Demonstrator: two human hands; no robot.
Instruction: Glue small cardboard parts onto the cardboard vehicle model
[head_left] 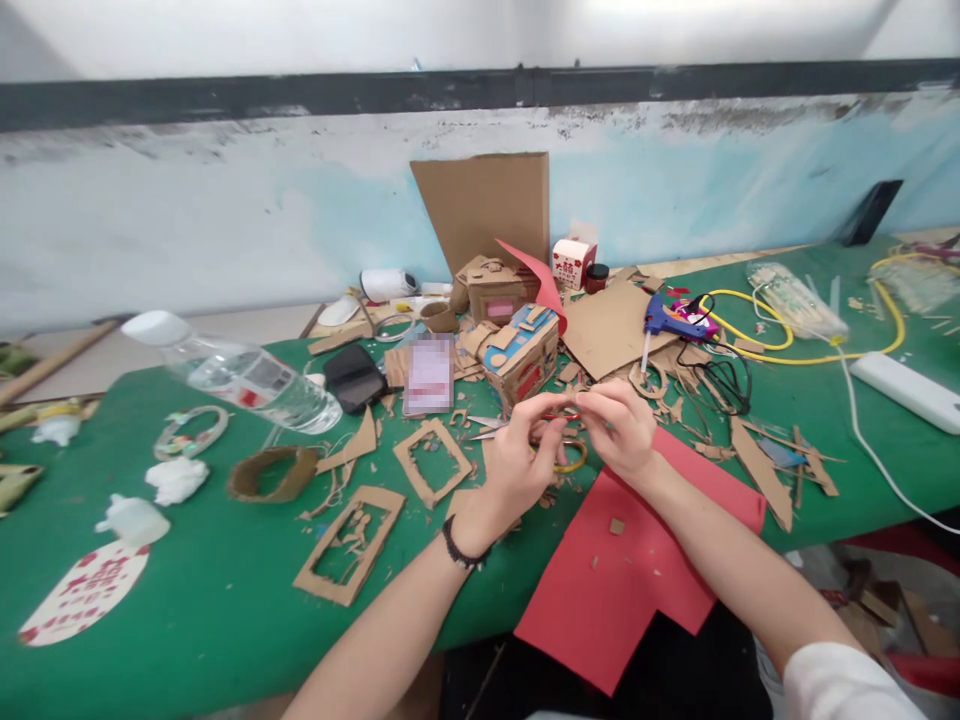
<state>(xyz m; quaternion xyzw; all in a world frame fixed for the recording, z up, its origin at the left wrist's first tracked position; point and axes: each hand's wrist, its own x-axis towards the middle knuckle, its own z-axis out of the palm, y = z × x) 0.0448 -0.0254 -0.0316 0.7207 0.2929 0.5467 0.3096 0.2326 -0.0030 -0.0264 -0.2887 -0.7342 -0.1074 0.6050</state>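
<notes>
My left hand (525,455) and my right hand (619,425) meet over the middle of the table, fingertips pinched together. What lies between them is too small to make out. Under the hands are scissors (487,425) and a yellow tape roll (574,456), both partly covered. A red sheet (600,600) with small cardboard bits on it lies below my right forearm. Just behind the hands stands a small cardboard house (525,365) with blue parts. Two cardboard frames (433,462) lie to the left.
A water bottle (247,380) lies at the left near a black case (356,380). On the right are a blue glue gun (666,318), a yellow cable (889,340) and a white power strip (911,390). Cardboard scraps cover the middle of the green table (225,570).
</notes>
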